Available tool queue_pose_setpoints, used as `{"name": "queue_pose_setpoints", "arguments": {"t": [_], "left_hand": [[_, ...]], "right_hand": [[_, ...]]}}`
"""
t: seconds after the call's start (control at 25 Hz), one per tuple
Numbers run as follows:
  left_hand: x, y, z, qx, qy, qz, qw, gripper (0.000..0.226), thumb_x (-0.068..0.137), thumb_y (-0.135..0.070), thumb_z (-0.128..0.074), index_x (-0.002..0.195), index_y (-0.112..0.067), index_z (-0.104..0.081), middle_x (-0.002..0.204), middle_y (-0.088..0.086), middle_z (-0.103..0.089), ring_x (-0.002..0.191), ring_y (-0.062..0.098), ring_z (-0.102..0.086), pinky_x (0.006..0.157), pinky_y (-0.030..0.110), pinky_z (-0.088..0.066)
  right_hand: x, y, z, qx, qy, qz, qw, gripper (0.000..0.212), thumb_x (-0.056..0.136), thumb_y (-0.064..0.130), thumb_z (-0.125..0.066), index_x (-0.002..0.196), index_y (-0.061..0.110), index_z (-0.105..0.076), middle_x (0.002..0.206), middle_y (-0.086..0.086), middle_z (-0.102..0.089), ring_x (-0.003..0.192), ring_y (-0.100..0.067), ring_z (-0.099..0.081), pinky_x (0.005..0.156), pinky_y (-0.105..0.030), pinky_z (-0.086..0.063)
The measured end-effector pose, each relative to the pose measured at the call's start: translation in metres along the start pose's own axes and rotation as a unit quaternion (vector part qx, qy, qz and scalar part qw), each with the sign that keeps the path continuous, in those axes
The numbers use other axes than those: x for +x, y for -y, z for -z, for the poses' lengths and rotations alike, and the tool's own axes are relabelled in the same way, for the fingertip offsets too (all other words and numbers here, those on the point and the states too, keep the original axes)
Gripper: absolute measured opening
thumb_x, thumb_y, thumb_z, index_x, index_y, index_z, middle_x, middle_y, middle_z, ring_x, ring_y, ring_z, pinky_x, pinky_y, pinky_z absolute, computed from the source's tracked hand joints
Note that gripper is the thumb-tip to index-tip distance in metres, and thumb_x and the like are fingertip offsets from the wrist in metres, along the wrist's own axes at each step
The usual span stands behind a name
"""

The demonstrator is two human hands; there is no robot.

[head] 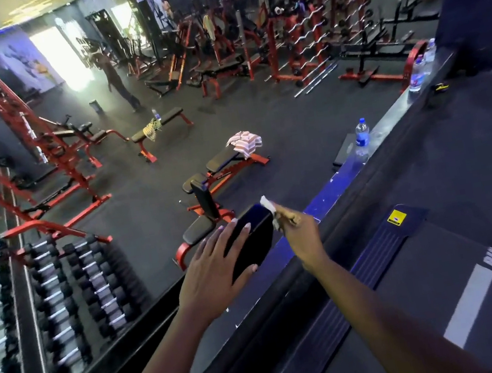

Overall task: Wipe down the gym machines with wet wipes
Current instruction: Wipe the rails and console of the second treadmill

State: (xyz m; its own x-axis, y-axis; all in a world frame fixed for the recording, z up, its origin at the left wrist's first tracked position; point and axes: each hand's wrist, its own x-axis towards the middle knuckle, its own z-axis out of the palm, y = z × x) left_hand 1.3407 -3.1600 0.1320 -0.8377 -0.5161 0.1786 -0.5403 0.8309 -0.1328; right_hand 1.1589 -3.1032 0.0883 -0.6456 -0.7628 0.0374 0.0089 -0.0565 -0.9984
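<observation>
Pad (256, 239) on ledge (334, 185), left hand (215, 268) atop; wipe (269, 207) at pad's far corner; bottle (361, 140) farther along ledge.

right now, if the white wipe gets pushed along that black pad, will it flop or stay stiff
Probably floppy: the wipe looks crumpled where the right hand pinches it. Likely very light, since a pinch alone carries it. It may bunch up on the black pad.

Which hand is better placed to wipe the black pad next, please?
Right, probably: the right hand pinches the wet wipe at the far corner of the black pad, while the left hand lies flat on the pad without a wipe.
</observation>
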Motion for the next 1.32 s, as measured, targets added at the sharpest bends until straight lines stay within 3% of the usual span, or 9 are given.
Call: {"name": "queue_pose_setpoints", "arguments": {"t": [0.08,0.2,0.4,0.56,0.64,0.76,0.92,1.04,1.32], "left_hand": [[0.000,-0.001,-0.001,0.004,0.001,0.000,1.000,0.067,0.092,-0.059,-0.031,0.148,-0.024,-0.030,0.151,0.003,-0.036,0.132,0.024,-0.044,0.106,0.039,-0.036],[-0.001,0.000,0.001,0.009,0.004,-0.001,1.000,0.069,0.092,-0.060,-0.031,0.150,-0.024,-0.025,0.154,0.003,-0.031,0.135,0.023,-0.039,0.108,0.039,-0.033],[-0.001,-0.001,0.002,0.019,0.011,-0.001,1.000,0.069,0.093,-0.060,-0.029,0.151,-0.024,-0.021,0.155,0.003,-0.027,0.137,0.023,-0.036,0.111,0.037,-0.030],[-0.002,-0.001,0.000,0.019,0.006,0.001,1.000,0.068,0.093,-0.060,-0.029,0.151,-0.024,-0.023,0.155,0.002,-0.027,0.137,0.022,-0.036,0.111,0.037,-0.031],[-0.001,-0.002,-0.001,0.019,0.003,0.008,1.000,0.068,0.093,-0.060,-0.029,0.151,-0.025,-0.023,0.155,0.001,-0.027,0.136,0.022,-0.036,0.110,0.038,-0.033],[-0.001,-0.003,-0.002,0.022,-0.003,0.015,1.000,0.068,0.093,-0.060,-0.028,0.151,-0.025,-0.024,0.155,0.001,-0.028,0.136,0.023,-0.038,0.109,0.039,-0.034],[-0.001,-0.002,-0.002,0.019,-0.001,0.009,1.000,0.068,0.093,-0.060,-0.028,0.151,-0.025,-0.022,0.155,0.003,-0.028,0.135,0.024,-0.037,0.109,0.040,-0.034],[-0.001,-0.002,-0.003,0.009,0.000,0.005,1.000,0.068,0.092,-0.060,-0.029,0.151,-0.025,-0.023,0.155,0.004,-0.029,0.135,0.025,-0.038,0.109,0.041,-0.035],[-0.002,-0.005,0.010,-0.045,0.018,0.013,0.999,0.069,0.088,-0.058,-0.031,0.148,-0.023,-0.032,0.152,0.005,-0.034,0.134,0.027,-0.040,0.109,0.042,-0.033]], "right_hand": [[0.001,-0.014,-0.003,0.051,0.022,-0.028,0.998,0.039,0.091,-0.007,-0.049,0.120,0.017,-0.059,0.084,0.004,-0.067,0.069,0.005,-0.051,0.074,-0.020,-0.044],[0.001,-0.029,-0.009,0.106,0.044,-0.068,0.991,0.033,0.092,-0.002,-0.051,0.123,0.007,-0.060,0.113,-0.023,-0.063,0.087,-0.017,-0.057,0.087,-0.035,-0.046],[-0.018,-0.047,-0.012,0.113,0.067,-0.147,0.980,0.032,0.094,0.002,-0.050,0.122,0.011,-0.059,0.106,-0.028,-0.064,0.099,-0.036,-0.062,0.096,-0.049,-0.042],[-0.006,-0.028,0.005,0.091,0.045,-0.072,0.992,0.031,0.093,0.005,-0.053,0.122,0.012,-0.060,0.110,-0.006,-0.068,0.098,-0.013,-0.065,0.091,-0.031,-0.049],[0.008,-0.016,0.007,0.059,0.049,-0.026,0.997,0.034,0.092,0.001,-0.053,0.121,0.014,-0.061,0.110,-0.012,-0.068,0.090,-0.015,-0.064,0.086,-0.028,-0.050],[0.001,-0.020,0.000,0.109,0.076,-0.066,0.989,0.033,0.093,0.004,-0.051,0.125,0.011,-0.056,0.114,-0.026,-0.061,0.090,-0.028,-0.062,0.086,-0.025,-0.050],[-0.016,-0.042,-0.016,0.164,0.059,-0.175,0.969,0.032,0.094,0.003,-0.050,0.124,0.007,-0.058,0.111,-0.027,-0.061,0.103,-0.031,-0.062,0.097,-0.046,-0.044],[-0.032,-0.047,-0.020,0.189,0.072,-0.218,0.955,0.030,0.093,-0.002,-0.049,0.120,0.005,-0.059,0.093,-0.011,-0.067,0.090,-0.019,-0.059,0.088,-0.036,-0.050],[-0.045,-0.013,0.026,0.091,0.059,-0.232,0.967,0.033,0.094,-0.005,-0.041,0.124,0.000,-0.055,0.114,-0.016,-0.061,0.099,-0.021,-0.058,0.083,-0.027,-0.051]]}}
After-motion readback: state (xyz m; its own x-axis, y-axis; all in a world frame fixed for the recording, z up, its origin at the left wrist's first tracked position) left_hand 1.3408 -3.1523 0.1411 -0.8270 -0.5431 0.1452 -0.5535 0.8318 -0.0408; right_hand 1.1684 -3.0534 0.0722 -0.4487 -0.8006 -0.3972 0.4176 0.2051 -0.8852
